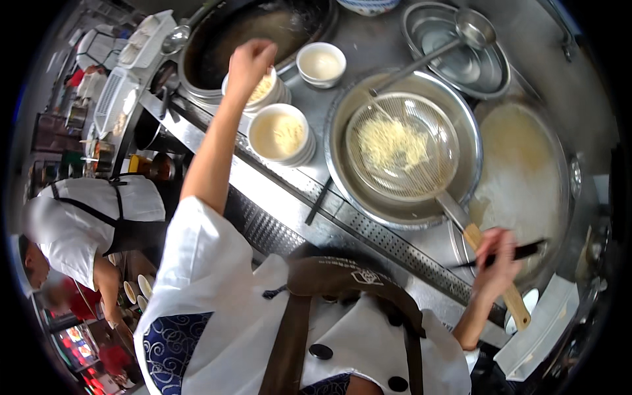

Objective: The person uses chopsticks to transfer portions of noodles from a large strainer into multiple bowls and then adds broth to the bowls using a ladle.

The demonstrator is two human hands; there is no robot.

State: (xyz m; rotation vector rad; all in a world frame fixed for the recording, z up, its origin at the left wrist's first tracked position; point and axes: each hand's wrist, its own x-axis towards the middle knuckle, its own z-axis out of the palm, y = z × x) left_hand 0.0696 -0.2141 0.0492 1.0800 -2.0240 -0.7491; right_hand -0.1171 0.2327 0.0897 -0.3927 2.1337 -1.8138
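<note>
My left hand [250,69] is closed, fingertips drawn together, above a white bowl [282,94] holding pale noodle strands; anything between the fingers is hidden. In front of that bowl, another stack of white bowls [268,135] has noodles [288,134] in the top one. At the right, my right hand [497,263] closes around black chopsticks [526,251], slightly blurred, across the wooden handle [515,306] of a strainer. The round mesh strainer [401,178] holds a heap of pale noodles [392,146] and rests over a steel basin [339,164].
A dark wok [191,62] lies at the back left, beside small white bowls [321,64]. Behind the basin, a ladle [475,29] lies across a steel bowl [501,82]. Cloudy liquid fills a large pan [520,178] at the right. A co-worker [99,217] bends over at the left.
</note>
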